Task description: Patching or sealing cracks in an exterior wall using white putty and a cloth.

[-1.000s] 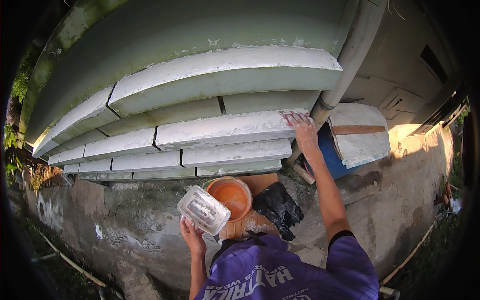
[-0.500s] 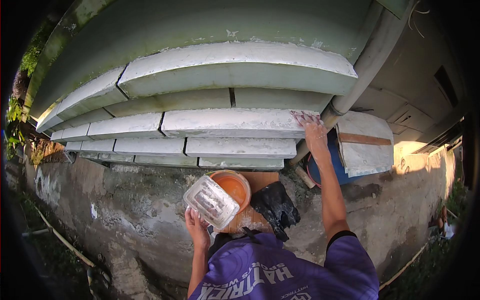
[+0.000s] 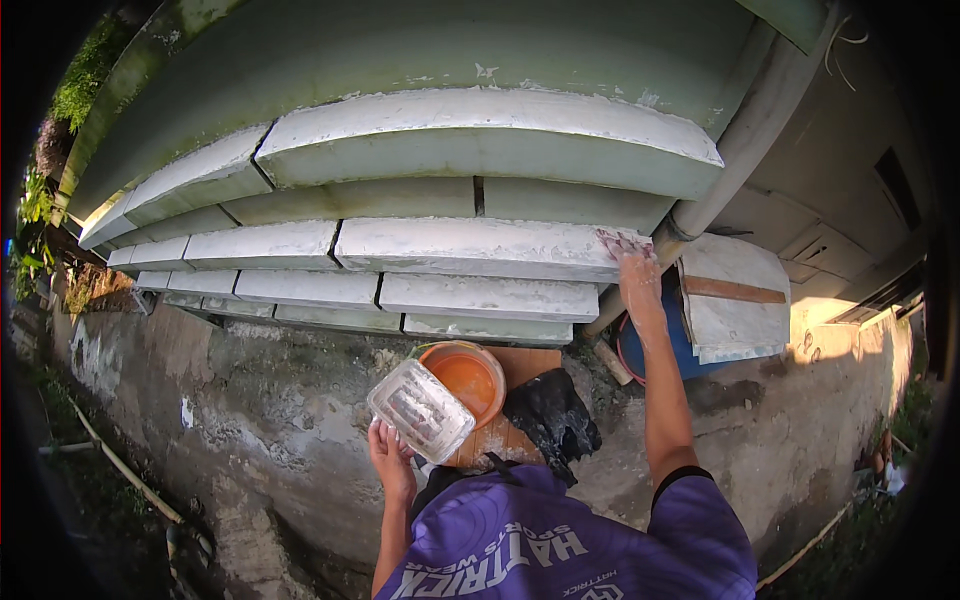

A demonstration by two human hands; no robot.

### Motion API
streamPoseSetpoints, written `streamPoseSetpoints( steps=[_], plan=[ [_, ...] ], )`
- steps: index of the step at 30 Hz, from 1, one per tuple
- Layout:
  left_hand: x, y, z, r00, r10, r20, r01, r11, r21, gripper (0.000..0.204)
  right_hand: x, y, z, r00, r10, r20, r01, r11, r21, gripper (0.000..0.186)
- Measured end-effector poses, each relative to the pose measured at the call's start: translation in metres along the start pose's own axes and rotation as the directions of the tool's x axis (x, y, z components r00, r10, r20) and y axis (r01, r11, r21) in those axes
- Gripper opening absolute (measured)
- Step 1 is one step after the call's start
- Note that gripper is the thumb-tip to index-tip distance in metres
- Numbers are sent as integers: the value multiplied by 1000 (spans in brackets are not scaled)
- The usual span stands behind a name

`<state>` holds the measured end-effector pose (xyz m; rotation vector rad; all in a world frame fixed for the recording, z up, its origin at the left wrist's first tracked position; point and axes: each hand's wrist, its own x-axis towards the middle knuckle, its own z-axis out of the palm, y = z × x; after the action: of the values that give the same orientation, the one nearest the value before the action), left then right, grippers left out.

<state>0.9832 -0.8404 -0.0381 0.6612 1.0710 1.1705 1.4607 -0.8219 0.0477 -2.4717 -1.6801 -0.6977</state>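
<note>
My left hand (image 3: 392, 458) grips the near-left edge of a clear rectangular plastic container (image 3: 422, 410) smeared with white paste. The container is tilted beside an orange bucket (image 3: 488, 378), overlapping its rim in view. My right arm reaches forward, and my right hand (image 3: 640, 275) presses on the right end of a white-coated ledge (image 3: 480, 240), close to the grey pipe. Something reddish and smeared with white shows at its fingertips; whether it is a rag or coated fingers is unclear. The ledge's top is white and uneven, with a dark joint further left.
More stepped ledges (image 3: 490, 105) rise above, below a greenish wall (image 3: 400, 50). A grey pipe (image 3: 735, 150) slants down at the right. Beside it stands a blue drum (image 3: 660, 345) next to a pale sheet (image 3: 735, 318). A black plastic bag (image 3: 550, 415) lies by a wooden board (image 3: 530, 365).
My right hand has slid slightly right and nearer along the ledge's end. The left hand keeps its hold on the container, almost unmoved. The view has shifted a little.
</note>
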Motion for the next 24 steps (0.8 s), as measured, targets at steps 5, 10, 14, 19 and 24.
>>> streamPoseSetpoints(
  steps=[5,10,14,19,24],
  plan=[
    [-3,5,-1,996,53,-77,-51,998,23,33,-27,-30,-31,1000,-16,24,16,1000,-2,23],
    [1,-1,-12,997,43,-60,-43,999,4,34,-1,-4,-28,951,10,-308,-21,999,-32,22],
    [3,0,-16,999,14,-38,-13,1000,24,36,-6,-2,7,995,67,73,-60,994,-96,21],
    [0,9,-13,997,33,-75,-31,999,21,37,-27,-14,-37,998,51,30,-48,995,-83,22],
    [8,1,-23,1000,20,1,-20,1000,3,38,7,0,-9,982,167,-86,-170,985,-21,21]
  ],
)
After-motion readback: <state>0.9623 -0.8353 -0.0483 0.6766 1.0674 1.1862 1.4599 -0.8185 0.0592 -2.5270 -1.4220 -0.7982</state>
